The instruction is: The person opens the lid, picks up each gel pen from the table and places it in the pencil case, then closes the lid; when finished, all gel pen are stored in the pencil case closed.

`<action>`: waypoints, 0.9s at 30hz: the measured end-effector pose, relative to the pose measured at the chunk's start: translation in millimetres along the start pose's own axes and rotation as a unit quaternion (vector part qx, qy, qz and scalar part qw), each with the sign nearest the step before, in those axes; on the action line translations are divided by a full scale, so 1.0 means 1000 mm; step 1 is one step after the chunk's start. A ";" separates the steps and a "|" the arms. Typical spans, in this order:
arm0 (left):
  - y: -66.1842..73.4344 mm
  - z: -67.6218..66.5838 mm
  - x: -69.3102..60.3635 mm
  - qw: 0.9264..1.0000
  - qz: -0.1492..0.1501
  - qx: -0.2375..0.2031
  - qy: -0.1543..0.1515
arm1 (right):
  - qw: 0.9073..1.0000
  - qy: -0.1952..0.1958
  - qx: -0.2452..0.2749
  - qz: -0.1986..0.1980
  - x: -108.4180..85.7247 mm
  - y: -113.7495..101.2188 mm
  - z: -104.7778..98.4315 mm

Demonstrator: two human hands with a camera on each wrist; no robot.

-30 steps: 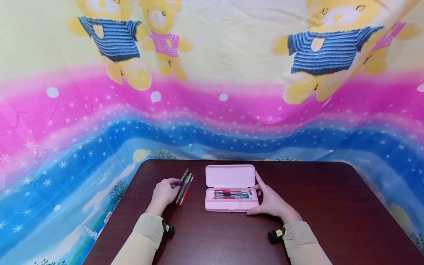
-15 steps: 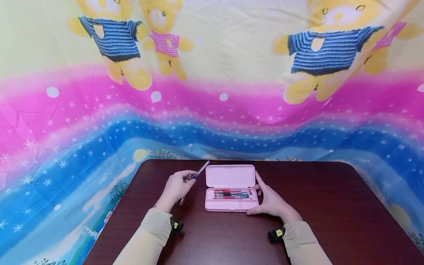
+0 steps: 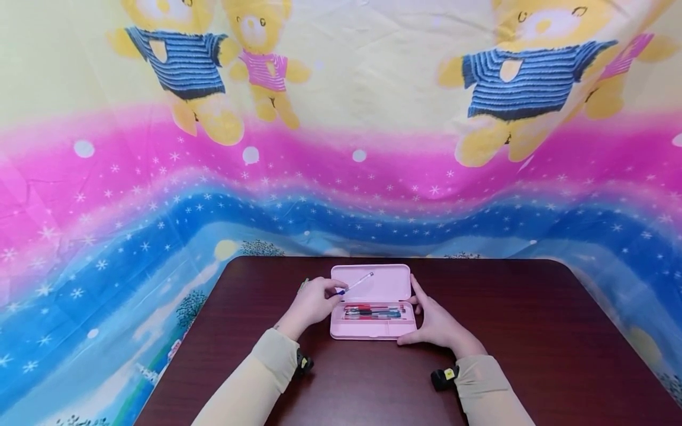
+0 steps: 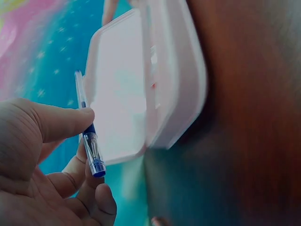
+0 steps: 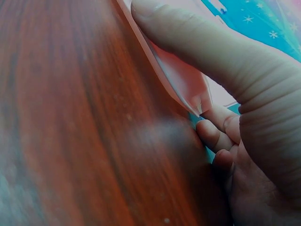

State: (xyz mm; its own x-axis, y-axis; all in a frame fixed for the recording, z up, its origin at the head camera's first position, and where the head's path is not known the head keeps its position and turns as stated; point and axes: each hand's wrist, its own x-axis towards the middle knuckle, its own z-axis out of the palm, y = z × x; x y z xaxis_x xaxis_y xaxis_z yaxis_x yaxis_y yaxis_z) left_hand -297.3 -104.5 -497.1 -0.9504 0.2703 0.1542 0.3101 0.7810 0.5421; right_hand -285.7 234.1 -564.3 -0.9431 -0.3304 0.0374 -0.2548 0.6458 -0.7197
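Note:
A pink pencil case [image 3: 358, 332] lies with its lid raised on the table. Several red, black and teal pens [image 3: 370, 313] fill its back compartment. Between thumb and fingers, my left hand [image 3: 313, 303] pinches a clear pen with a blue grip and blue end [image 4: 95, 153], tilted in front of the lid's left part. My right hand [image 3: 439, 322] holds the case's right end, thumb along the front and fingers at the side. Behind my left hand a green pen tip [image 3: 304, 284] peeks out; the rest of it is hidden.
The dark brown wooden table [image 3: 522, 331] has its far edge against a cloth backdrop [image 3: 351, 177] printed with bears and snowflakes. Small black cameras [image 3: 443, 378] are strapped at both wrists.
My left hand has picked up the blue pen from beside the other loose pens and carried it right to the case's lid. My right hand and the case have stayed put.

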 end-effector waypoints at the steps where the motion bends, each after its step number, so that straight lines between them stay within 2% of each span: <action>1: 0.001 0.004 0.000 1.000 0.006 0.003 -0.007 | 1.000 0.000 -0.001 -0.001 0.000 0.000 0.000; 7: 0.013 0.022 0.002 0.999 0.031 0.021 -0.037 | 1.000 0.001 -0.002 -0.002 0.000 -0.001 0.000; 14: 0.025 0.034 0.005 0.995 0.056 0.062 -0.055 | 1.000 -0.002 -0.002 0.004 -0.001 -0.001 0.000; 21: 0.026 0.042 0.007 0.992 0.076 0.075 -0.070 | 1.000 -0.003 -0.002 0.005 -0.001 -0.002 -0.001; 27: 0.026 0.045 0.009 0.990 0.081 0.090 -0.077 | 1.000 -0.003 -0.003 0.002 -0.001 -0.001 -0.001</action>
State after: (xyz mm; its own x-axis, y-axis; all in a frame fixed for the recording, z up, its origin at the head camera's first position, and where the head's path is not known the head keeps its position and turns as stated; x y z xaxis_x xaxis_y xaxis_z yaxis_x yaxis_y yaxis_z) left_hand -296.5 -56.8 -518.7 -0.8770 0.4716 0.0919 0.4705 0.8042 0.3632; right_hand -284.3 234.6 -562.9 -0.9431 -0.3313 0.0299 -0.2514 0.6509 -0.7163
